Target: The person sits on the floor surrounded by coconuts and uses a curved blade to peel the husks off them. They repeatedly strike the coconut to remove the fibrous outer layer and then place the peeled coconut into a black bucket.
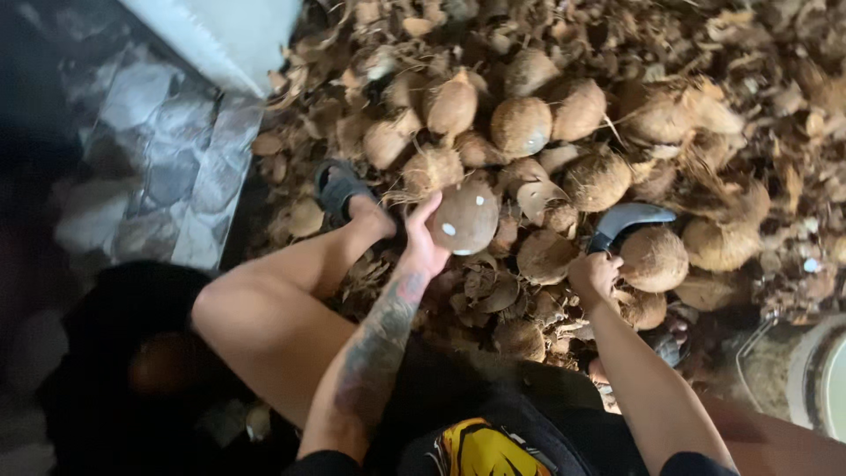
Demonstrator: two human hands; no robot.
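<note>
My left hand point(423, 242) grips a brown husked coconut point(465, 218) with pale nicks in its shell, lifted just above the heap. My right hand point(592, 275) is closed on the dark handle of a curved knife point(627, 219), whose blade points right over another fibrous coconut point(654, 258). The two hands are about a coconut's width apart. My tattooed left forearm runs down toward the camera.
A heap of coconuts point(522, 125) and torn husk pieces point(758, 97) fills the ground ahead. My left knee point(256, 308) and sandalled foot point(339, 187) sit at the heap's left edge. Grey stone paving point(167, 159) lies left; a white container rim point(824, 379) shows at right.
</note>
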